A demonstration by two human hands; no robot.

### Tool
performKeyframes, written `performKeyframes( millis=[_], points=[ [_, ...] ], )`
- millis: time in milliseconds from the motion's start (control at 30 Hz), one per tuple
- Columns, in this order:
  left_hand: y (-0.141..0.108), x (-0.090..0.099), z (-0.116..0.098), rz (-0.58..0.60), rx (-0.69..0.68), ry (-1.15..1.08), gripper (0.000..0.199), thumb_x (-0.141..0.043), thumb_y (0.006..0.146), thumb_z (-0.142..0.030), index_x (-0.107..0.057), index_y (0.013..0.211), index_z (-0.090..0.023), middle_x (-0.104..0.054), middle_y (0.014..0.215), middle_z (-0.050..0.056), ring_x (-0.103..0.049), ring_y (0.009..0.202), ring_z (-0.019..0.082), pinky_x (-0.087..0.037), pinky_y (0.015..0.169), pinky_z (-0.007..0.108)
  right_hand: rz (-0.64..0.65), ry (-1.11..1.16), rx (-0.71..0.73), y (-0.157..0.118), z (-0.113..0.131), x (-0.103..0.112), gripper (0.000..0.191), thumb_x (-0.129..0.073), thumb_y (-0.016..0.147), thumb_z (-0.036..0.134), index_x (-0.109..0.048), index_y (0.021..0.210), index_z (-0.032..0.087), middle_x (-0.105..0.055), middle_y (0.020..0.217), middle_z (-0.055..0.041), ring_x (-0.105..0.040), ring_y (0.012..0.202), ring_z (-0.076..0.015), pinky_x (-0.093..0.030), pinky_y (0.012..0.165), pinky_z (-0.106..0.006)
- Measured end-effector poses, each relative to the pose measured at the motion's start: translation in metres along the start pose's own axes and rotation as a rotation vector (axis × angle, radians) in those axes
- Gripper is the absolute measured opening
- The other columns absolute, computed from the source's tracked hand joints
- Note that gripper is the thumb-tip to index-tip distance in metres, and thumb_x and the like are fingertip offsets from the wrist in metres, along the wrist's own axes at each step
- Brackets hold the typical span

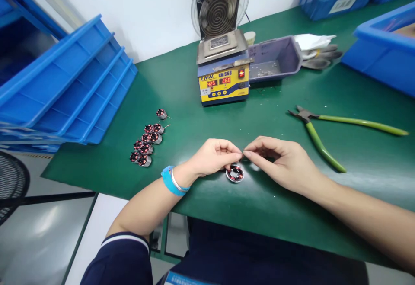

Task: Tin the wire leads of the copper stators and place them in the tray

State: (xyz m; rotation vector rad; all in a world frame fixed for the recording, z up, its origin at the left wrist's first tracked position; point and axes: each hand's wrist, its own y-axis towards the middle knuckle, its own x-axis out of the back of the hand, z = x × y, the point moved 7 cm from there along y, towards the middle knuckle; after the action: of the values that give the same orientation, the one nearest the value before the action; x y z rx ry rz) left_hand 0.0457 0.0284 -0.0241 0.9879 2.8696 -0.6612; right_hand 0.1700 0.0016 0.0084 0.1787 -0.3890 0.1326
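Note:
A motor stator [235, 173], a metal ring with copper windings and black inner parts, is just below my fingertips, its open end facing me. My left hand [216, 157] is closed in a pinch right above the stator, on what looks like its thin wire lead. My right hand [282, 159] pinches at almost the same spot from the right, thumb against forefinger, and the thin wire between the two hands is barely visible. To the left, several similar stators [145, 148] stand grouped on the green table [181, 146], some with wire ends sticking out.
Green-handled cutters [319, 140] lie open at right. A solder pot [223, 84] with lit red digits stands at the back, a fan [218, 10] behind it. Beside it are a grey bin [275, 60] and gloves [320, 56]. Blue crates [71, 86] and blue bins [385, 56] flank the table.

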Motion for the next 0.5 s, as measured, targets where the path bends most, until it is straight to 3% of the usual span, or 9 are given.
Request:
performKeyframes(
  millis=[367, 500],
  points=[
    [-0.0002, -0.0015, -0.0006, 0.009, 0.003, 0.035, 0.034, -0.077, 0.064, -0.038, -0.057, 0.07, -0.011, -0.05, 0.047, -0.005, -0.043, 0.04, 0.004, -0.028, 0.041, 0.016, -0.007, 0.001, 0.011, 0.0002, 0.0018, 0.0011, 0.022, -0.058, 0.083, 0.036, -0.063, 0.073, 0.017, -0.066, 0.067, -0.0042, -0.058, 0.058, -0.0127, -0.048, 0.056, -0.025],
    [-0.0008, -0.0015, -0.0025, -0.007, -0.005, 0.042, 0.031, -0.075, 0.065, -0.036, -0.055, 0.067, -0.012, -0.047, 0.045, -0.007, -0.041, 0.04, 0.003, -0.028, 0.041, 0.016, 0.058, 0.043, 0.061, -0.002, 0.0071, 0.004, 0.023, -0.058, 0.085, 0.037, -0.061, 0.072, 0.018, -0.064, 0.067, -0.0037, -0.057, 0.06, -0.0132, -0.048, 0.057, -0.025]
  ],
)
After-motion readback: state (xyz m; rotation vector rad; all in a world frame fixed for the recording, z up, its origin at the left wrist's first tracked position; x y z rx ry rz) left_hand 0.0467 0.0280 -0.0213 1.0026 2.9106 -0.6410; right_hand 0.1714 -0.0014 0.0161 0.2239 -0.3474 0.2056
